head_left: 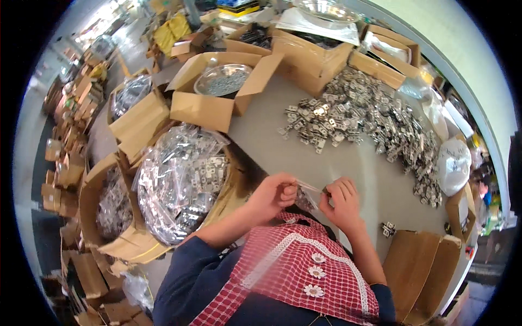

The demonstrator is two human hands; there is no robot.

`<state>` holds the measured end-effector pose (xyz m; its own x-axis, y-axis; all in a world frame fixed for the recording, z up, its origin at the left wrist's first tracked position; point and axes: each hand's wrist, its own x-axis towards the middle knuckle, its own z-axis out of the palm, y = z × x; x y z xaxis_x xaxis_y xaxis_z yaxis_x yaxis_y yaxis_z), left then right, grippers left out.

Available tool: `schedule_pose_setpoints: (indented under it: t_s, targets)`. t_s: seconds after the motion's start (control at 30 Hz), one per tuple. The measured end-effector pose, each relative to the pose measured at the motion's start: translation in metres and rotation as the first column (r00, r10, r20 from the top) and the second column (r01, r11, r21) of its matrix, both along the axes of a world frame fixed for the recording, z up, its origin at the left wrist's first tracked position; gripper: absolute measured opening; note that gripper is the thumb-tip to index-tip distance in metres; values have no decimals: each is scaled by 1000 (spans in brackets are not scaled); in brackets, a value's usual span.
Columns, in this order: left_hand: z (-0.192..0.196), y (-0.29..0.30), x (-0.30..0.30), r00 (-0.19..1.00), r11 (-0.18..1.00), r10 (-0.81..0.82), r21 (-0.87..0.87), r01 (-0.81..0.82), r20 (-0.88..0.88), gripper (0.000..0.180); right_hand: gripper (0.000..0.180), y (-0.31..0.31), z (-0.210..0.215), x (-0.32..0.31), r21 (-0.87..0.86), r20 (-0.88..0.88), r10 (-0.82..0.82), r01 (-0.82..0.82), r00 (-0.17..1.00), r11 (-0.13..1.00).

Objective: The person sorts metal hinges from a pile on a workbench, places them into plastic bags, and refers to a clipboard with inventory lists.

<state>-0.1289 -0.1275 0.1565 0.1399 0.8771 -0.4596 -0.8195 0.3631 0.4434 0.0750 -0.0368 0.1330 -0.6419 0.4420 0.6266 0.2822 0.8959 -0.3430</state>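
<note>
Between my two hands a small clear plastic bag (306,201) is stretched, its top edge pulled taut. My left hand (273,194) is closed on one end of that edge, the fingers curled in. Thumb and fingers of my right hand (341,200) pinch the other end. What the bag contains is hard to make out. Beyond my hands, a large heap of small silvery metal hinge-like pieces (375,117) spreads over the grey table (261,133). A few more such pieces (388,229) lie apart, near my right forearm.
To my left, a carton lined with clear plastic (179,179) holds many bagged metal parts. An open box (204,111) farther off bears a round metal dish of small parts (224,80). Cartons line the far edge, and a flattened brown carton (421,271) lies at the near right.
</note>
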Motion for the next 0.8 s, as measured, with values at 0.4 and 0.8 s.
schedule_pose_setpoints:
  t_s: [0.4,0.8]
  targets:
    - [38,-117,-85,683,680,723,71,-730,102,24,19,15,14,-57,27,-86,327,-326,941,945]
    - [93,-275,-195,-262,-201,965,654,-729,4,14,40,75,-85,159,-251,580,-269,483,769,839]
